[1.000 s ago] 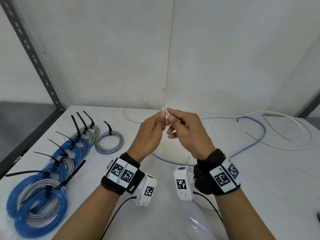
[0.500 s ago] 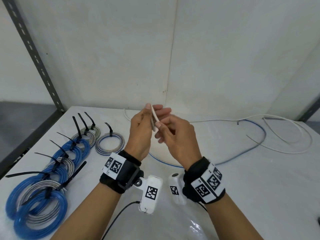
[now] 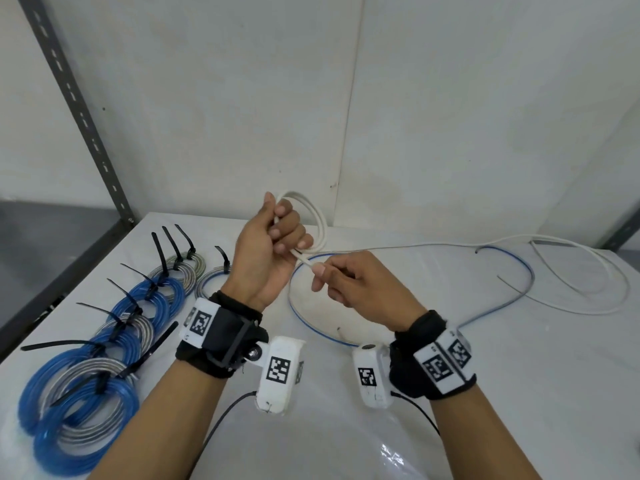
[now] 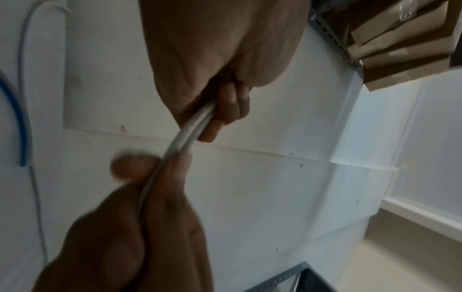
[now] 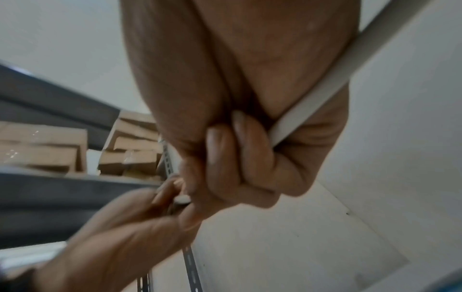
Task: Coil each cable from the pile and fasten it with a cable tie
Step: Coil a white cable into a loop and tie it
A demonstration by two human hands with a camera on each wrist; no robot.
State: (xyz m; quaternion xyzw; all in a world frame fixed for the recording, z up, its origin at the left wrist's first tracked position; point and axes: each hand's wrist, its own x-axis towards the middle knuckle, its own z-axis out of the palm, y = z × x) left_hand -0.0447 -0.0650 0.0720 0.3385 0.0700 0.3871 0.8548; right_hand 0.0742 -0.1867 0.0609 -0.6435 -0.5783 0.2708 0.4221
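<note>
My left hand (image 3: 277,233) is raised above the table and grips a small loop of white cable (image 3: 320,220) in its curled fingers. Just right of it, my right hand (image 3: 341,277) pinches the same white cable where it leaves the loop. In the left wrist view the white cable (image 4: 185,134) runs from my curled left fingers (image 4: 230,106) into the right hand. In the right wrist view the white cable (image 5: 325,94) passes through my closed right fist. The cable's rest (image 3: 571,289) trails loose over the table to the right.
A blue cable (image 3: 512,268) curves loose across the white table (image 3: 519,393) behind my hands. Several blue and grey coils (image 3: 79,400) fastened with black cable ties (image 3: 159,344) lie in a row at the left. A grey slotted shelf post (image 3: 79,109) stands at the far left.
My left hand has risen and now holds a round loop of white cable instead of just its end. My right hand has slid down and right along the cable.
</note>
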